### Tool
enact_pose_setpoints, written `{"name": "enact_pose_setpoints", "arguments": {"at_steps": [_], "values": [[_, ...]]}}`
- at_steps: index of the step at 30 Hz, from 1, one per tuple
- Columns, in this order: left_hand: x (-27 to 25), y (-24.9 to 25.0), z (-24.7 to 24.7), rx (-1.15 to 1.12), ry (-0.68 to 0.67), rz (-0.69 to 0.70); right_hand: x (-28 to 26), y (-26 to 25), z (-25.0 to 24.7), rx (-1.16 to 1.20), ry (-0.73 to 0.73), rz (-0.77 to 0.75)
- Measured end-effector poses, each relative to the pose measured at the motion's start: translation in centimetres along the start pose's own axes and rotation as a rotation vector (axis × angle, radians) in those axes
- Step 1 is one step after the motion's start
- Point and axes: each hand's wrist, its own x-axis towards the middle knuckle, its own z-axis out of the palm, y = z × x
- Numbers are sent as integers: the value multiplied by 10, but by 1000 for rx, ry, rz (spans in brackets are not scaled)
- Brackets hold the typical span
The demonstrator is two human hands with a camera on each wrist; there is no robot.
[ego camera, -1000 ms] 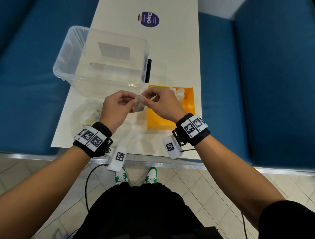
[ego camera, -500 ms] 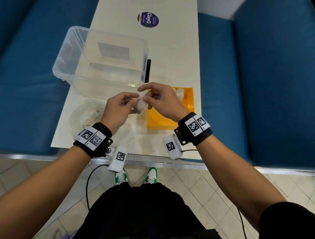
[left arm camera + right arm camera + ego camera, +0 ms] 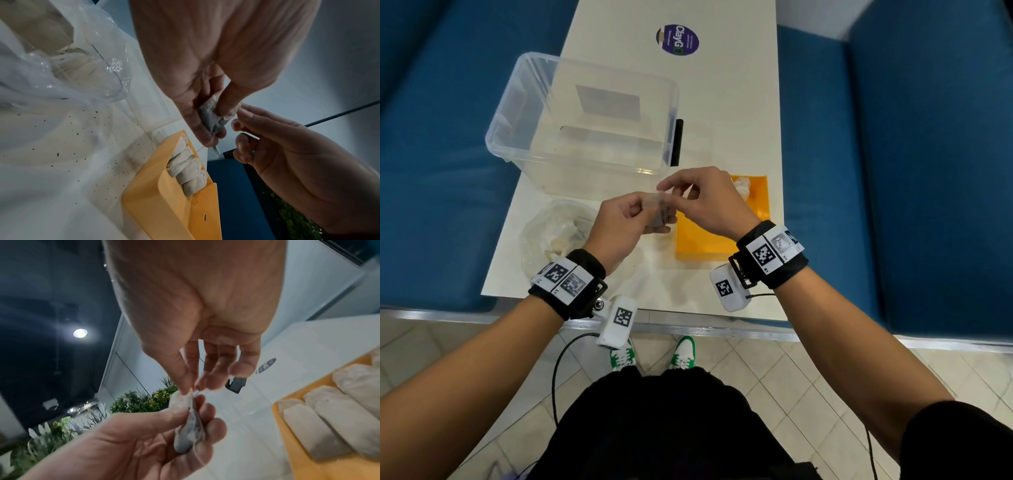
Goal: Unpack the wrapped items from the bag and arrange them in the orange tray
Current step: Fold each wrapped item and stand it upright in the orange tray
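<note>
- Holding one wrapped item (image 3: 658,213) between them, the two hands meet above the tabletop (image 3: 739,113), just off the near-left corner of the orange tray (image 3: 709,240).
- The left hand (image 3: 619,222) has thumb and curled fingers clamped round the body of the item; the right hand (image 3: 705,202) pinches its upper tip between thumb and forefinger, the other fingers loosely spread.
- The item's long axis runs roughly upright in the left palm, tip toward the right hand, as the right wrist view shows (image 3: 189,426).
- The tray lies to the right of the item and partly under the right hand, so the right hand is the nearer one for setting it down.
- A row of wrapped items (image 3: 188,167) already lies side by side along the tray's far edge; I judge the free space to be on the near side, toward the person.
- The clear bag (image 3: 558,233) sits at the tabletop's near-left edge, beside the left wrist, with pale contents whose number I cannot make out.
- A clear plastic bin (image 3: 585,120) stands behind the hands.
- From the head view the right hand covers much of the tray's far-left part, and the held item is blurred there.
</note>
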Motion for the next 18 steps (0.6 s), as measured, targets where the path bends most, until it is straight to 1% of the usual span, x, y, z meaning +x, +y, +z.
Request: {"name": "enact_pose_setpoints", "arguments": {"at_steps": [3, 7, 10, 13, 16, 18], "values": [[-1, 3, 0, -1, -40, -17, 4, 3, -1, -102, 32, -12], [-2, 5, 2, -9, -78, -41, 4, 2, -2, -72, 44, 11], [-1, 3, 1, 20, -68, -40, 4, 2, -5, -41, 36, 25], [1, 2, 1, 57, -76, -23, 2, 3, -5, -45, 11, -15], [1, 1, 2, 69, -81, -14, 2, 5, -4, -62, 50, -4], [2, 1, 4, 52, -55, -13, 2, 7, -5, -43, 67, 3]]}}
